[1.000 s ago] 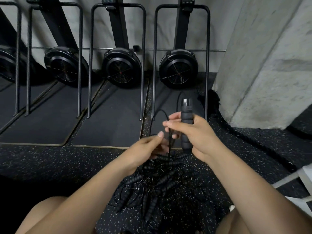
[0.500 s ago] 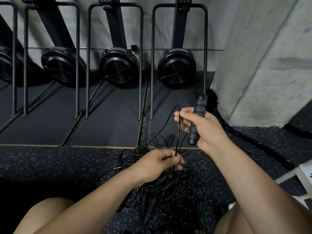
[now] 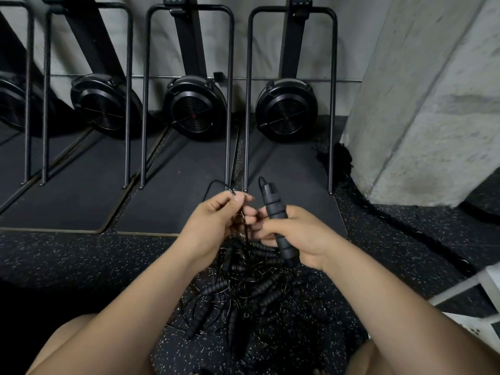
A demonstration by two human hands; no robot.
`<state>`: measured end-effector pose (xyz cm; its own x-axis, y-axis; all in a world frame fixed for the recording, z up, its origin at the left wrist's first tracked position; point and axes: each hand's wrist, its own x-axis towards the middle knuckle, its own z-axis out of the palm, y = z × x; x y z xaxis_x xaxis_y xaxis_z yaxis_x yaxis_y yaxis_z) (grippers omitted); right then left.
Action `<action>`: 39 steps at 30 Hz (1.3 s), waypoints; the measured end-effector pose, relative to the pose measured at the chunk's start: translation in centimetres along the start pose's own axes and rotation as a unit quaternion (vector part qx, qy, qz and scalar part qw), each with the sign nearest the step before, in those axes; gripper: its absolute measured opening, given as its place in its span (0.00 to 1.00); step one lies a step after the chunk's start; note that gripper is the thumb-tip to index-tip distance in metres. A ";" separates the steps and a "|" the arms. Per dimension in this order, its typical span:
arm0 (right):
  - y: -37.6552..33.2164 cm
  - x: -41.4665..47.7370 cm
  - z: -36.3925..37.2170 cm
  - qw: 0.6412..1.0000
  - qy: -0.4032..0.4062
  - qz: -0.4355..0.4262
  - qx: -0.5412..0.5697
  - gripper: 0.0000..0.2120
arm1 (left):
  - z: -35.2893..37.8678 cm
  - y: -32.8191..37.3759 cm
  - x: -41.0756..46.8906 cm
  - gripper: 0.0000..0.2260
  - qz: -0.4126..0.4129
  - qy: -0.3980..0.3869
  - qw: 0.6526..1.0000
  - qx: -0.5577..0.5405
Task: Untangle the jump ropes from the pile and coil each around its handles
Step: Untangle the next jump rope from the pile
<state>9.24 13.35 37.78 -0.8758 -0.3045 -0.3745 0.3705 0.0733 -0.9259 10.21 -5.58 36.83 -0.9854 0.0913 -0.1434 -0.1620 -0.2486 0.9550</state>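
A person sits over a tangled pile of black jump ropes (image 3: pixel 238 290), which lies on the speckled rubber floor (image 3: pixel 81 255) between their knees. The step in hand appears to be freeing one rope from the heap; no coiling has begun.

The left hand (image 3: pixel 213 223) is raised just above the pile. Its thumb and forefinger are closed in a pinch on a thin black cord (image 3: pixel 219 182), which arches up past the fingers and then drops down into the tangle.

Just beside it, almost touching, the right hand (image 3: pixel 300 236) is wrapped fully around the middle of a ribbed black handle (image 3: pixel 274 209). The handle is tilted, with its cord end uppermost. Whether the pinched cord belongs to this handle cannot be told for certain.

The next move probably calls for feeding the cord up through the left pinch and following it to where it snags. It likely needs a gentle pull, since a hard tug could tighten the knots. The matching handle is presumably somewhere in the pile, though which one cannot be told.
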 end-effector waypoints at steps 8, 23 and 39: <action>0.8 -0.5 1.6 0.997 -0.019 -0.022 -0.067 0.12 | -1.3 0.4 0.7 0.09 -0.009 0.040 0.997 -0.060; -2.9 -1.9 -1.8 0.994 0.011 -0.101 0.045 0.11 | 0.6 -2.0 -0.6 0.28 -0.028 -0.107 0.954 0.277; -3.3 -0.5 -4.2 0.957 0.093 -0.103 0.256 0.07 | 3.4 -5.4 -1.4 0.06 0.035 -0.188 0.904 0.382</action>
<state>7.18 17.26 40.78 -0.9689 -0.0844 -0.2327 0.2451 -0.4587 -0.8541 12.67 -1.13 32.77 -0.8811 0.4586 -0.1151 0.1238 0.4588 0.8799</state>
